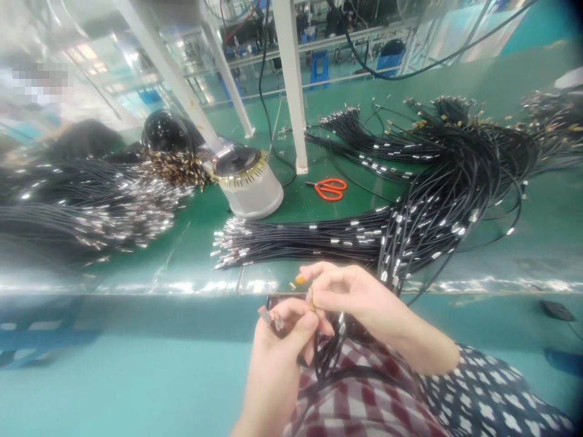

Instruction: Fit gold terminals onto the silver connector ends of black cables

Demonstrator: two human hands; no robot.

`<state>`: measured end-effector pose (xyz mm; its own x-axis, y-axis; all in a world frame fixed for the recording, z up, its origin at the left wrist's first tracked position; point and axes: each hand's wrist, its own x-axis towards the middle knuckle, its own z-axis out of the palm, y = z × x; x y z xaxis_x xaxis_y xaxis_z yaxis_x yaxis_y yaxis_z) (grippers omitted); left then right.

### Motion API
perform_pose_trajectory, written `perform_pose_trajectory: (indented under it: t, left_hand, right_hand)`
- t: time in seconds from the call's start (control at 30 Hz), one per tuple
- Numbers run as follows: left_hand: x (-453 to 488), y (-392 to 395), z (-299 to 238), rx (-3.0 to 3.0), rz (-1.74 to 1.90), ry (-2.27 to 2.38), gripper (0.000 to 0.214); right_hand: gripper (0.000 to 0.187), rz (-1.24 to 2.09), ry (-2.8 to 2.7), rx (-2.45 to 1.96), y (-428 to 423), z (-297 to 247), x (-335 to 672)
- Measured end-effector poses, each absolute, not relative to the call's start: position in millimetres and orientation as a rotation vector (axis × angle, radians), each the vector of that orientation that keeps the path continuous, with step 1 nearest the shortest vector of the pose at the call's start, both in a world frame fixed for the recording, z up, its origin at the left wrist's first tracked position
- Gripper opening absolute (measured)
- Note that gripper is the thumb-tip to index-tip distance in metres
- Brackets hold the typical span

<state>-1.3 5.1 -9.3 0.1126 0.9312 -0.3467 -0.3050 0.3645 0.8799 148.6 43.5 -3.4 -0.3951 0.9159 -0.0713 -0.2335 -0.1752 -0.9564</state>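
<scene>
My left hand (277, 346) is closed in a pinch on the metal-tipped end of a thin black cable (269, 317), just below the green bench edge. My right hand (359, 303) is closed too, pinching a small gold-coloured connector (310, 298) right beside the left fingers. More black cables (330, 355) hang down between the hands onto my lap. A bundle of black cables with silver ends (300, 240) lies on the bench just above the hands.
On the green bench (523, 243) lie a big heap of black cables (455, 176) at right, another (82, 206) at left, a white round device (250, 182), orange scissors (331, 189) and white frame posts (294, 85).
</scene>
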Motion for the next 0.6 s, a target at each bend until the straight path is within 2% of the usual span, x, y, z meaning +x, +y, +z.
perform_pose_trajectory:
  t: [0.23, 0.43, 0.6]
  left_hand:
    - [-3, 9, -11, 0.786, 1.014, 1.149, 0.018]
    - [-6, 16, -11, 0.75, 1.066, 1.114, 0.026]
    - [-17, 30, -14, 0.721, 1.014, 1.031, 0.024]
  right_hand:
    - [0.029, 1.471, -1.215, -1.005, 40, -15, 146]
    - [0.01, 1.292, -1.202, -1.037, 30, -13, 150]
    - [0.009, 1.052, -1.931, -0.652, 17, -2, 159]
